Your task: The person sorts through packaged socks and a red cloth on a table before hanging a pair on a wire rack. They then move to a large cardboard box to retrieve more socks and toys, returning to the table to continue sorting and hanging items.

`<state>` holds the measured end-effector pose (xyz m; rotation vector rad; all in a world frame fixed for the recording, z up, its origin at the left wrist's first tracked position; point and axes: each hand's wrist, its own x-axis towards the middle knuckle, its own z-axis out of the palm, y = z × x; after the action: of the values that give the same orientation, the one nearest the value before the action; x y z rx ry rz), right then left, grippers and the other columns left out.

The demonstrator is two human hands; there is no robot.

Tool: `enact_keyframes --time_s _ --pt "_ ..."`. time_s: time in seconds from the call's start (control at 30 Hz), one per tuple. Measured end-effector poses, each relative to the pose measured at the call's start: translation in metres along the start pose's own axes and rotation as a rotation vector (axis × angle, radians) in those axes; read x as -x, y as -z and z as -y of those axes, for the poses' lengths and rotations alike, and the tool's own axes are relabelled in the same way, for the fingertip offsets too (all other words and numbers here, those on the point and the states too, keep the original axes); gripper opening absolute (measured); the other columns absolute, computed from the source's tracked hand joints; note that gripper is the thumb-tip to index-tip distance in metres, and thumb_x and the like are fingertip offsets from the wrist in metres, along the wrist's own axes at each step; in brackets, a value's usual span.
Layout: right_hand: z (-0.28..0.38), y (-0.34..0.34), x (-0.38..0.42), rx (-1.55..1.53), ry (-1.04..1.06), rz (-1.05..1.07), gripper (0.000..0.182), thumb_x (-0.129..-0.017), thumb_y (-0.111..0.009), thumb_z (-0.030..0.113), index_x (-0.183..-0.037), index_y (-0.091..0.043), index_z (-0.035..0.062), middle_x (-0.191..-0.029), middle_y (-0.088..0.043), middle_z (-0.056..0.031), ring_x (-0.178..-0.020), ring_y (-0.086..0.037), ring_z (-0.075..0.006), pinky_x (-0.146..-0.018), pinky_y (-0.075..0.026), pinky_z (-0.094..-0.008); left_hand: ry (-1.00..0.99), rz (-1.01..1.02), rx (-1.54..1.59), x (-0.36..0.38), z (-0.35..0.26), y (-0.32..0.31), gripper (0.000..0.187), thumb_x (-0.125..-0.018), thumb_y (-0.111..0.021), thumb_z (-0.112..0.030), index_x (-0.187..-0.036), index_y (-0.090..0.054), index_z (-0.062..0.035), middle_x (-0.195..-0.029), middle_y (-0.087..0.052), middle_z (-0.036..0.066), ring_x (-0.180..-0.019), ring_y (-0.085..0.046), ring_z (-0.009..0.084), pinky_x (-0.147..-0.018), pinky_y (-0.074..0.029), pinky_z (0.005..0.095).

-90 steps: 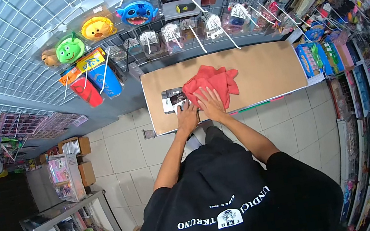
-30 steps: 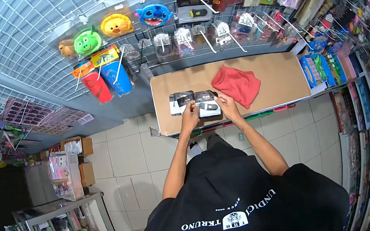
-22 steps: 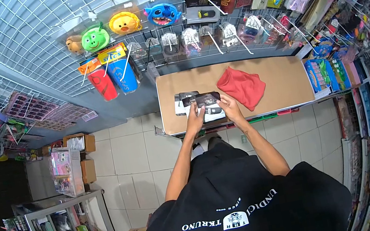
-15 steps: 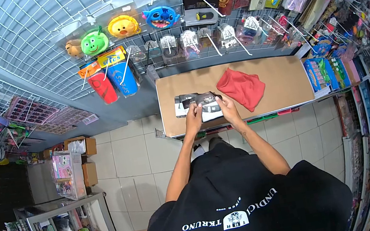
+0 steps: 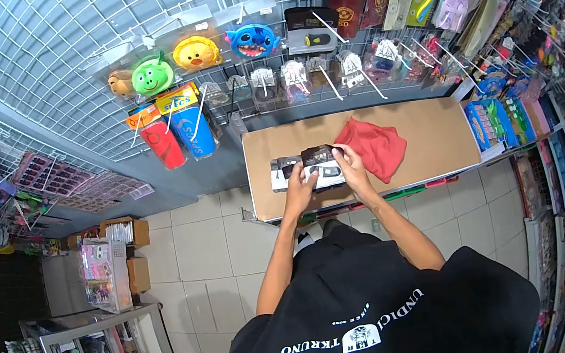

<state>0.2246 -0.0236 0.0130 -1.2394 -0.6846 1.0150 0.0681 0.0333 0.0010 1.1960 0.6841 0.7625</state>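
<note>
- Packet (image 5: 323, 169), black at its far end and white at its near end: located over the near left part of the counter (image 5: 434, 134). I cannot tell whether its underside touches the surface.
- Left hand (image 5: 297, 187): clamped on the packet's left edge, thumb laid across the near face. I cannot see the fingertips underneath.
- Right hand (image 5: 354, 173): pinching the packet's right edge, thumb and forefinger closed on it. I cannot see the remaining fingertips clearly.
- Step in hand, as I judge it: two-handed holding of the packet, printed face up.
- Flat packets (image 5: 279, 177): lying just left of the held one, partly covered by it in my view.
- Red cloth (image 5: 379, 148): crumpled on the counter, just right of the packet and beyond the right hand.
- Next move, in my judgement: any shift calls for an even grip at both edges, with the packet lifted clear of the flat packets on the left and the red cloth on the right.
- Caution: I judge the wrapping thin and likely to crease under a hard pinch.
</note>
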Motion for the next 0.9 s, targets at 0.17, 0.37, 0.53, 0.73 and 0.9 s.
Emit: enact_keyframes --time_s 0.17,0.37,0.53,0.73,0.9 --pt "0.009 -0.004 -0.008 -0.03 -0.002 -0.007 0.027 -0.097 -0.05 0.011 -0.122 -0.05 0.0016 -0.104 -0.063 -0.007 -0.092 -0.059 -0.0104 -0.078 -0.048 -0.0234 -0.062 -0.023 0.059 -0.001 -0.016 -0.006 0.033 -0.09 -0.058 0.0 -0.12 -0.046 0.0008 -0.114 -0.06 0.011 -0.104 -0.055 0.0131 -0.092 -0.042 0.0262" --pt "0.015 -0.014 -0.003 -0.159 0.113 0.065 0.037 -0.094 -0.046 0.002 -0.131 -0.042 0.0016 -0.11 -0.061 -0.009 -0.096 -0.06 -0.0139 -0.083 -0.049 -0.0261 -0.07 -0.086 0.102 -0.002 -0.019 -0.002 0.032 -0.09 -0.057 0.0 -0.12 -0.046 0.0008 -0.114 -0.06 0.011 -0.104 -0.055 0.0143 -0.09 -0.043 0.0261" --pt "-0.005 -0.013 -0.005 -0.111 0.076 -0.061 0.036 -0.094 -0.046 0.002 -0.13 -0.041 0.0002 -0.112 -0.059 -0.0087 -0.103 -0.057 -0.0147 -0.09 -0.044 -0.0266 -0.106 -0.195 0.156 0.002 -0.02 -0.01 0.036 -0.09 -0.057 -0.003 -0.123 -0.042 -0.0007 -0.113 -0.058 0.011 -0.104 -0.054 0.0143 -0.089 -0.042 0.0252" --pt "0.005 -0.013 0.006 -0.241 -0.019 -0.018 0.022 -0.095 -0.048 0.007 -0.116 -0.053 0.0024 -0.109 -0.061 -0.0073 -0.098 -0.056 -0.0099 -0.086 -0.044 -0.0238 -0.107 -0.247 0.116 0.003 -0.004 -0.017 0.034 -0.092 -0.054 -0.005 -0.122 -0.039 -0.0019 -0.116 -0.053 0.011 -0.108 -0.05 0.0157 -0.093 -0.038 0.0268" --pt "0.016 -0.021 0.003 -0.071 0.065 -0.15 0.014 -0.095 -0.057 0.015 -0.103 -0.059 0.0033 -0.086 -0.065 -0.0023 -0.072 -0.058 -0.0042 -0.065 -0.046 -0.0189 -0.19 -0.208 -0.003 0.005 -0.005 -0.02 0.035 -0.092 -0.056 -0.006 -0.122 -0.039 -0.0029 -0.115 -0.054 0.01 -0.106 -0.052 0.0149 -0.089 -0.042 0.0259"
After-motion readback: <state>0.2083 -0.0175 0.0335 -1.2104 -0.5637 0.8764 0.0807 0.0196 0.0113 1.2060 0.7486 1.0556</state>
